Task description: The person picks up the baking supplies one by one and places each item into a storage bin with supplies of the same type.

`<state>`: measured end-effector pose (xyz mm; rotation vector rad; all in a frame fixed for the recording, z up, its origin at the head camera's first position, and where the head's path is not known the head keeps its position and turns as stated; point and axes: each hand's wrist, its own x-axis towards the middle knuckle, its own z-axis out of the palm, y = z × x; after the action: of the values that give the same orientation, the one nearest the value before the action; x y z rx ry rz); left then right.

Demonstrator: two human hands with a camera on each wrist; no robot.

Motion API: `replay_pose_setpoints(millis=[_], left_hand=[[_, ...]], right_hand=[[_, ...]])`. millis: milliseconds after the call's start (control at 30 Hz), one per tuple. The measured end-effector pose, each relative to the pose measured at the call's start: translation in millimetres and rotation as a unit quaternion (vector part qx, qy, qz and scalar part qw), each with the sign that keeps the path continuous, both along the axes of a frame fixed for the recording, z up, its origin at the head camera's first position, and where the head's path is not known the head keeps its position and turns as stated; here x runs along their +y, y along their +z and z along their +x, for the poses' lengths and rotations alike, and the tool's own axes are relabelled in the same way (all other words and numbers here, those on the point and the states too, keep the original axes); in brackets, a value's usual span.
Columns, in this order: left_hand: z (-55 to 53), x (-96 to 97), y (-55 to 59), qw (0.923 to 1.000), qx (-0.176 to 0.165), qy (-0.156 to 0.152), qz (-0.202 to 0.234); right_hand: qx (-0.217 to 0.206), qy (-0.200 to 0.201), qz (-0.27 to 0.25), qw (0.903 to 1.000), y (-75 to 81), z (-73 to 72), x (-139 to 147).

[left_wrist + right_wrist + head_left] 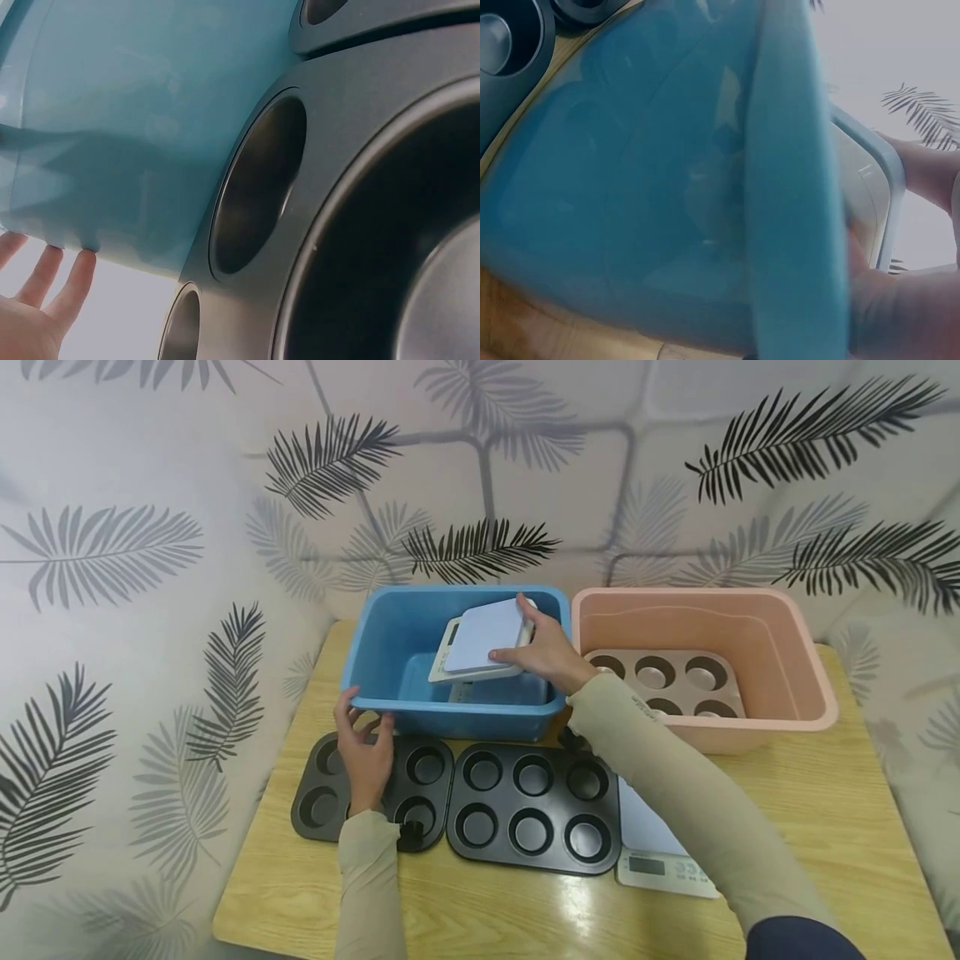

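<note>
My right hand [551, 652] grips a white digital kitchen scale [483, 639] by its right side, thumb on the near edge. The scale is tilted inside the mouth of the blue bin [457, 706]; in the right wrist view the bin's rim [795, 180] hides part of it. Beneath the scale a pale piece [461, 692] shows in the bin. My left hand [366, 760] touches the bin's front left rim with spread fingers, above a dark muffin pan [318, 810]. The left wrist view shows fingertips [84, 262] against the bin's wall.
Another dark muffin pan [534, 802] lies right of the first. A second kitchen scale [663, 868] lies beside it, partly under my right forearm. The pink bin [787, 668] stands right of the blue one, with a brownish muffin pan [678, 672] inside.
</note>
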<state>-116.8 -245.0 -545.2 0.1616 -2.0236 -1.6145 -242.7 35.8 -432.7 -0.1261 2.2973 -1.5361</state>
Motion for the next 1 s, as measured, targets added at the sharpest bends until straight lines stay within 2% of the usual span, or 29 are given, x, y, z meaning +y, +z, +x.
replay_pose_setpoints(millis=[200,433,700,833,1000], left_hand=[[-0.3,1.1,-0.5,1.0,0.001,-0.004,0.002],[1.0,3.7,-1.7,1.0,-0.003,0.002,0.008],[-1.5,1.4,-0.1,0.9999,0.004,-0.002,0.014],[-1.3,-0.9,0.8,0.9998,-0.004,0.004,0.016],[-1.2,0.2,0.2,0.9997,-0.015,-0.003,0.017]], right_hand=[[-0.011,-0.001,-0.002,0.9999,-7.0,-4.7,-4],[-0.053,-0.011,-0.005,0.9985,-11.0,-6.5,-11],[-0.065,0.025,0.076,0.9946,-1.8,-2.6,-7],[-0.066,0.032,0.086,0.9936,3.8,0.9,-6],[-0.061,0.036,0.097,0.9928,6.3,4.6,0]])
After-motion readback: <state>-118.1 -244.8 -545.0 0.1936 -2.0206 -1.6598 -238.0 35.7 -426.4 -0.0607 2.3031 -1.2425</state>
